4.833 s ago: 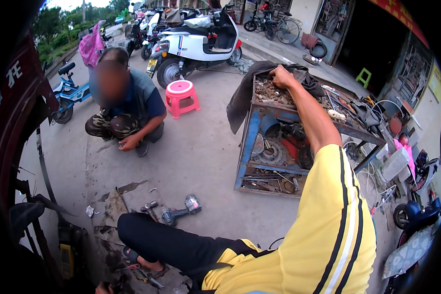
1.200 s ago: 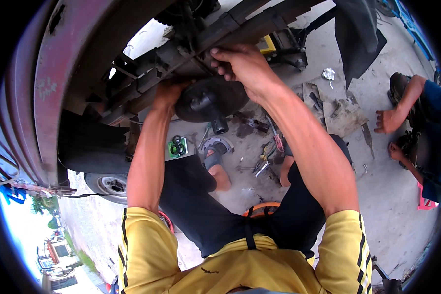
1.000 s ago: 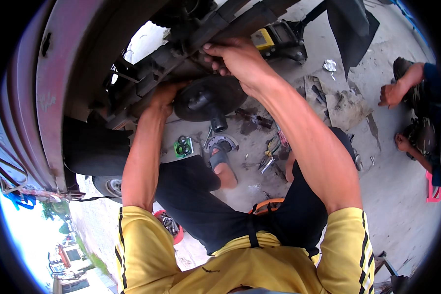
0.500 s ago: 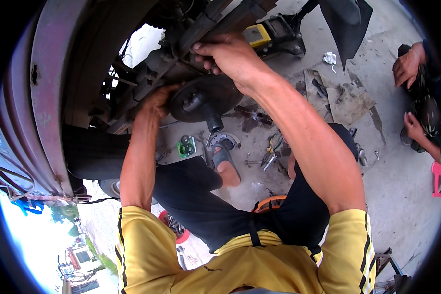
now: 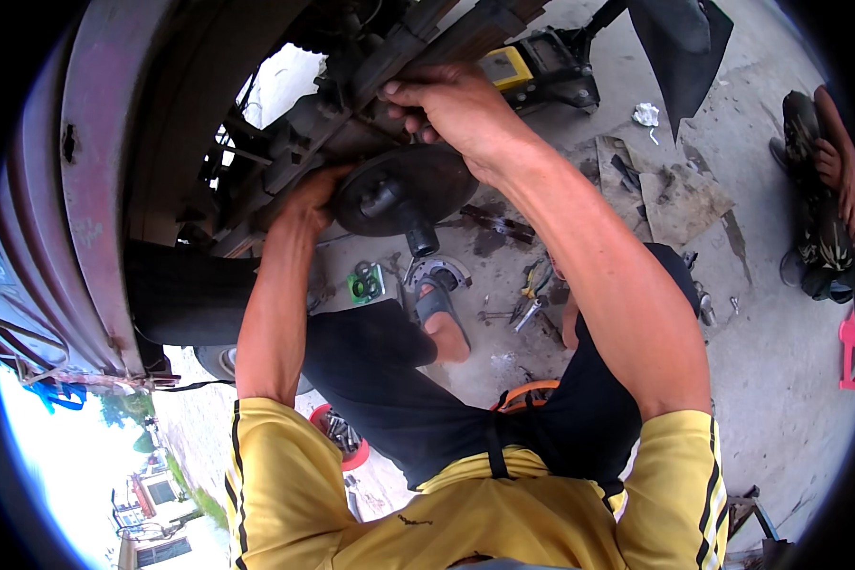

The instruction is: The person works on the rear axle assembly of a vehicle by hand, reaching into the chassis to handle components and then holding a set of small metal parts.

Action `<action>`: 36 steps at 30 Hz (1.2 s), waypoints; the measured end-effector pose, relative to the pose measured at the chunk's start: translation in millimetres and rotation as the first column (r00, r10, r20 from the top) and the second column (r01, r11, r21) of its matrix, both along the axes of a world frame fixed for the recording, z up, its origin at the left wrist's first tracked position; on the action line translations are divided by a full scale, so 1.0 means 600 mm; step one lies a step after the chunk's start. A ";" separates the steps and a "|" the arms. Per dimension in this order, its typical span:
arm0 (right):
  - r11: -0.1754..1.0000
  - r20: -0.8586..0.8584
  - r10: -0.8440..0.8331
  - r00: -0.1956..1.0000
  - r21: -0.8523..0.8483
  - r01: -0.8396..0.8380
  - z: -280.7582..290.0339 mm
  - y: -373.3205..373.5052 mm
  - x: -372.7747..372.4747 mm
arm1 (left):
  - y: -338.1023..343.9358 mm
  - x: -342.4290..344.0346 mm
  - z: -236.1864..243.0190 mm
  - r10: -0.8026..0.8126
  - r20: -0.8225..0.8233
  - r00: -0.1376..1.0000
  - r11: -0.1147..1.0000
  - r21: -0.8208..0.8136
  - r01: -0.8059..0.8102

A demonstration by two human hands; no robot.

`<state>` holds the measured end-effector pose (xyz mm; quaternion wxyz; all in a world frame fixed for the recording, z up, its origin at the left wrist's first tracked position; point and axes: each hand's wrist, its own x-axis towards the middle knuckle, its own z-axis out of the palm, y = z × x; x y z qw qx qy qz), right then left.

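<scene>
A dark round plate with a short hollow stub (image 5: 407, 198) sticking out of its middle hangs under the vehicle in front of me. My left hand (image 5: 309, 198) is at the plate's left edge; its fingers go behind the plate and are hidden. Above the plate's upper edge is my right hand (image 5: 446, 109), fingers curled and thumb bent in, close to the dark spring leaves (image 5: 394, 62). What lies in its fingers, if anything, is too hidden to name.
A black and yellow floor jack (image 5: 541, 71) stands beyond my right hand. On the floor lie stained cardboard (image 5: 679, 204), a green-backed pack of rings (image 5: 366, 283), and tools (image 5: 527, 313). A red tub of metal parts (image 5: 356, 454) is by my left leg. Another person (image 5: 820, 204) crouches at the right.
Both my hands stay in nearly the same place at the plate. The view has shifted slightly. At the right, the other person's hands have come together near the knee.
</scene>
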<state>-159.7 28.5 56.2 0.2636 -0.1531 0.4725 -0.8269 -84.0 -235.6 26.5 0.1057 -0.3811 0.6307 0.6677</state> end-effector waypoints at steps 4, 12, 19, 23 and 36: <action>1.000 -0.011 0.003 1.000 0.004 -0.003 0.002 -0.001 0.002 | 0.000 -0.001 -0.002 -0.020 0.002 1.000 1.000 -0.024 0.020; 1.000 0.021 -0.006 1.000 -0.010 0.006 0.004 -0.003 0.005 | 0.021 0.003 0.000 0.026 0.016 1.000 0.992 -0.126 -0.024; 0.999 -0.007 0.021 1.000 0.045 -0.021 -0.001 -0.001 -0.002 | 0.043 0.001 0.013 -0.006 0.048 0.999 0.978 -0.206 0.015; 0.999 0.002 0.011 1.000 0.034 -0.011 0.000 0.000 -0.002 | 0.038 0.001 0.009 -0.001 0.041 0.999 0.967 -0.253 0.011; 1.000 0.018 -0.018 1.000 -0.011 0.019 -0.003 -0.004 -0.006 | -0.016 0.010 -0.004 -0.048 -0.064 0.997 0.995 0.079 0.053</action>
